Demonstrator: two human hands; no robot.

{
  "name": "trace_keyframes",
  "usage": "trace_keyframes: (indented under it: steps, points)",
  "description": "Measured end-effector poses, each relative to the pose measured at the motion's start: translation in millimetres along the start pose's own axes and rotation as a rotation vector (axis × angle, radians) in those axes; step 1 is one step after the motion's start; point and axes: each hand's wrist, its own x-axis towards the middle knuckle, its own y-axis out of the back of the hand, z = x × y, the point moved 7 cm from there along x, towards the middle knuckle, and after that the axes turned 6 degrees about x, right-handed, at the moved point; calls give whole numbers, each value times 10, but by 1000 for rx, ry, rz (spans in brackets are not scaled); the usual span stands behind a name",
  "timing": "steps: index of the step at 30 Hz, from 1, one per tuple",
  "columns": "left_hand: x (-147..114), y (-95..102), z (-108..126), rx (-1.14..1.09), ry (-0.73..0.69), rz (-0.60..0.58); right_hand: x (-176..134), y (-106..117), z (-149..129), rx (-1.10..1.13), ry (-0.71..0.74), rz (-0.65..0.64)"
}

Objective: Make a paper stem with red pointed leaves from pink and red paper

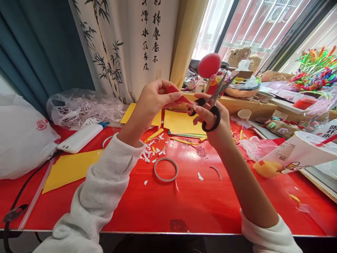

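Above the red table, my left hand (159,95) pinches a red piece of paper (181,99) that points toward my other hand. My right hand (217,117) has its fingers in the black-handled scissors (216,92), whose parted blades point up and away. The fingertips of both hands meet close together near the tip of the red piece; whether the right fingers also grip it I cannot tell. Below them lie a roll of tape (166,169), white paper scraps (147,154) and a stack of yellow paper (184,122).
A drink cup (292,154) leans at the right. Yellow paper (71,168), a white box-like object (81,138) and a white plastic bag (23,137) lie on the left. A crowded ledge (250,102) with craft items and a red balloon (210,65) stands behind.
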Motion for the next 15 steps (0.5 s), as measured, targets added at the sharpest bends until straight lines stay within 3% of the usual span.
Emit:
trace_keyframes:
  steps: [4, 9, 15]
  points:
    - [-116, -74, 153, 69, 16, -8, 72, -53, -196, 102, 132, 80]
    - [-234, -166, 336, 300, -75, -104, 58, 7, -351, -41, 176, 107]
    - [-315, -147, 436, 451, -188, -37, 39, 46, -389, -112, 201, 119]
